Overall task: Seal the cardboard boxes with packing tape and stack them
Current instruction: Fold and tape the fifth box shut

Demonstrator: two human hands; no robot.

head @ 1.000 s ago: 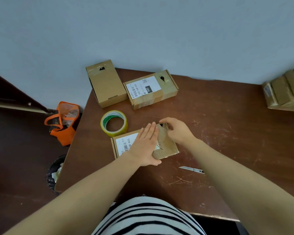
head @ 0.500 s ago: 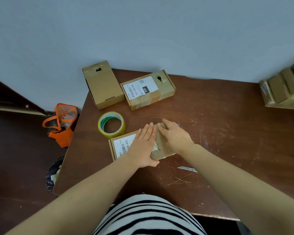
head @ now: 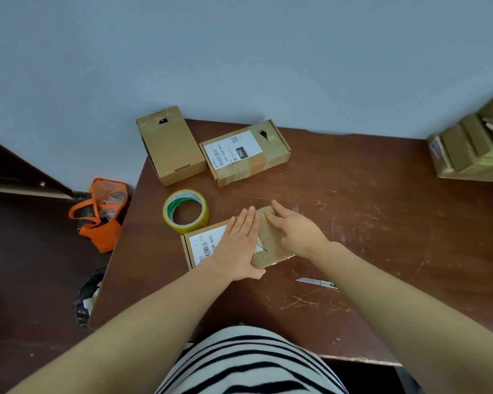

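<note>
A small flat cardboard box (head: 268, 245) with a white barcode label lies on the brown table in front of me. My left hand (head: 239, 245) lies flat on its top, fingers straight and together. My right hand (head: 293, 231) presses with straight fingers on the taped right end of the same box. A roll of yellowish packing tape (head: 186, 211) lies flat just behind the box's left corner. Two more cardboard boxes sit at the back: a plain one (head: 170, 145) overhanging the table's corner and a labelled one (head: 245, 152) beside it.
A utility knife (head: 316, 282) lies on the table (head: 382, 223) near my right forearm. A stack of taped boxes (head: 475, 143) sits at the far right edge. An orange bag (head: 103, 214) and a dark bin (head: 88, 297) stand on the floor left of the table.
My right hand has gone from pinching the tape at the box's far right corner to lying flat on that end. My left hand has stayed flat on the box.
</note>
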